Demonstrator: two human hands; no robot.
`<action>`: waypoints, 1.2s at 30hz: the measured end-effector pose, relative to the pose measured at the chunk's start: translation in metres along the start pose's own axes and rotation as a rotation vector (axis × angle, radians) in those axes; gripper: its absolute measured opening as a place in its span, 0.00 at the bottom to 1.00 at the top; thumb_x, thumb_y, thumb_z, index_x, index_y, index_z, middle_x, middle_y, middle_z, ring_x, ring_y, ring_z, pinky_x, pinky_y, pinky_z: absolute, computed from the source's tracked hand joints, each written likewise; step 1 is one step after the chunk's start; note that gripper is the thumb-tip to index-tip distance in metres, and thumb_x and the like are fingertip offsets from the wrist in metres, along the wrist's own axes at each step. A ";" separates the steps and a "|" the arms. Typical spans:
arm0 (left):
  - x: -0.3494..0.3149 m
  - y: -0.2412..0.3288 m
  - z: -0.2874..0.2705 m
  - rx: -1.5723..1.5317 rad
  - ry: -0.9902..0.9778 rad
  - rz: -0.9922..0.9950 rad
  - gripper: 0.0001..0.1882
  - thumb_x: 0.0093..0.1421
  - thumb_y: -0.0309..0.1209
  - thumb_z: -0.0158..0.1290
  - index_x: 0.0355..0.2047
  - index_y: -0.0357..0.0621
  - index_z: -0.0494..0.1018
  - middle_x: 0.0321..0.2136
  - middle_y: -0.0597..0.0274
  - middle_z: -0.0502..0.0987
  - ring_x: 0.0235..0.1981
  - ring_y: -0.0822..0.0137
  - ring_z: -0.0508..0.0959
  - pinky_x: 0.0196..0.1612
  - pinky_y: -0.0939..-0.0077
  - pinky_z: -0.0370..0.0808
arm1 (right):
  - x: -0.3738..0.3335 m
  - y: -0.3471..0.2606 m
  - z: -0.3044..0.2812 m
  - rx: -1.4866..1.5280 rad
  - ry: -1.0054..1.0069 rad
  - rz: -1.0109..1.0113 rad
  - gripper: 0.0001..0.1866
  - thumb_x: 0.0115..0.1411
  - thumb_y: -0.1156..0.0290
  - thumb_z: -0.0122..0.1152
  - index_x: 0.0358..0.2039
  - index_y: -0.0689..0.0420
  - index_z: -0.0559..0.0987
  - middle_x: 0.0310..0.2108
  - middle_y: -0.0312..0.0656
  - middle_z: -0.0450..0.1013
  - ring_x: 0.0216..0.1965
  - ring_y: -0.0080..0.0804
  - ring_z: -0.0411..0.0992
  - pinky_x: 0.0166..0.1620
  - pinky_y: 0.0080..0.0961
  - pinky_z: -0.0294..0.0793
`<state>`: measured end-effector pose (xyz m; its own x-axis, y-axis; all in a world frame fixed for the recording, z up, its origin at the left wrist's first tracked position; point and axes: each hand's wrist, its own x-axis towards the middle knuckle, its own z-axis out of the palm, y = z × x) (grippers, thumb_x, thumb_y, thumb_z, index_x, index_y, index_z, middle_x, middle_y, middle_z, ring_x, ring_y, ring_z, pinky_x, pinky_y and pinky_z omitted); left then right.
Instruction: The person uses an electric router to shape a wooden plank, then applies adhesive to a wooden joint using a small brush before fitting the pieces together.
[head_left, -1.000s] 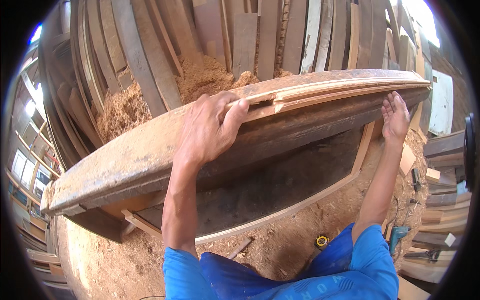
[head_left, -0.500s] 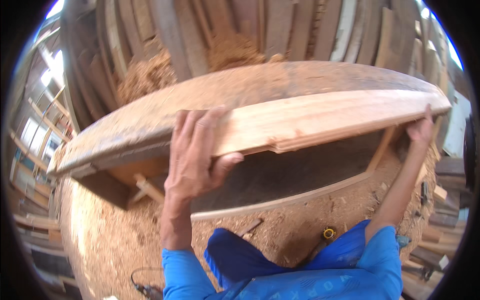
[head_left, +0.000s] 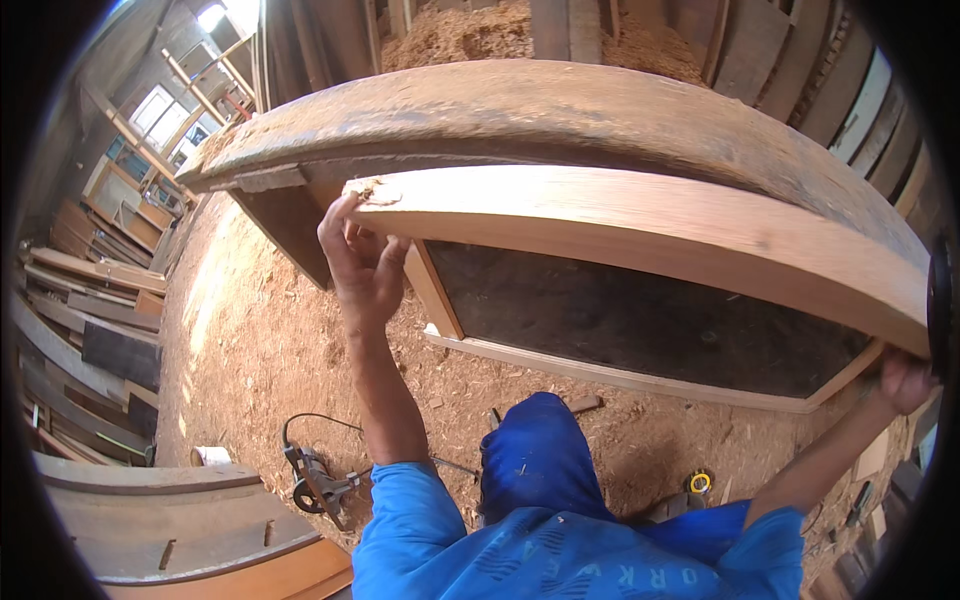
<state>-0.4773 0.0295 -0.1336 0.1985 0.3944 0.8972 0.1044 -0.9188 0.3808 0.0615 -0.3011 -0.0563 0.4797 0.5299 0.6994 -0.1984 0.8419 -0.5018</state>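
A pale wooden frame (head_left: pixel 620 205) with a dark panel (head_left: pixel 640 305) inside stands upright before me, its thick top rail along the near side of a worn workbench (head_left: pixel 560 105). My left hand (head_left: pixel 362 262) grips the rail's left end, fingers curled over the corner and thumb below. A rough, splintered patch shows on the wood there. At the far right my right hand (head_left: pixel 905 382) is closed around the rail's other end from beneath, partly hidden by the wood and the dark picture rim. The lower rail (head_left: pixel 620 372) is close to the shavings-covered floor.
A corded power tool (head_left: pixel 318 485) lies on the floor left of me, near curved slotted wooden pieces (head_left: pixel 180 520). A yellow round object (head_left: pixel 700 483) is by my legs. Stacked boards (head_left: pixel 90 330) line the left; upright planks (head_left: pixel 850 90) stand behind the bench.
The view has turned left. My left hand has gone from lying over the top of the rail to gripping its end corner; my right hand still holds the right end.
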 end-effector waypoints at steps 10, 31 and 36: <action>-0.090 -0.188 -0.036 -0.487 0.333 -0.708 0.29 0.71 0.44 0.42 0.68 0.45 0.54 0.59 0.48 0.68 0.60 0.58 0.68 0.65 0.61 0.60 | -0.071 0.135 0.038 0.210 0.169 0.224 0.33 0.61 0.63 0.65 0.63 0.58 0.64 0.62 0.47 0.65 0.62 0.46 0.65 0.58 0.55 0.75; -0.087 -0.171 -0.035 -0.757 0.382 -0.850 0.37 0.69 0.61 0.33 0.65 0.46 0.61 0.60 0.62 0.68 0.63 0.64 0.62 0.68 0.61 0.50 | -0.089 0.198 0.063 0.123 0.227 0.313 0.29 0.64 0.62 0.62 0.61 0.58 0.65 0.58 0.49 0.68 0.56 0.45 0.71 0.50 0.49 0.83; -0.096 -0.169 -0.042 -0.724 0.329 -0.885 0.29 0.69 0.50 0.47 0.62 0.46 0.65 0.58 0.63 0.70 0.62 0.66 0.65 0.66 0.63 0.55 | -0.089 0.203 0.060 0.145 0.219 0.349 0.29 0.64 0.63 0.62 0.61 0.58 0.65 0.58 0.49 0.68 0.57 0.45 0.71 0.51 0.50 0.82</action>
<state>-0.5549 0.1465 -0.2748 0.0639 0.9704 0.2330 -0.5167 -0.1676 0.8396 -0.0723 -0.1710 -0.1900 0.5298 0.7640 0.3682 -0.4913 0.6304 -0.6011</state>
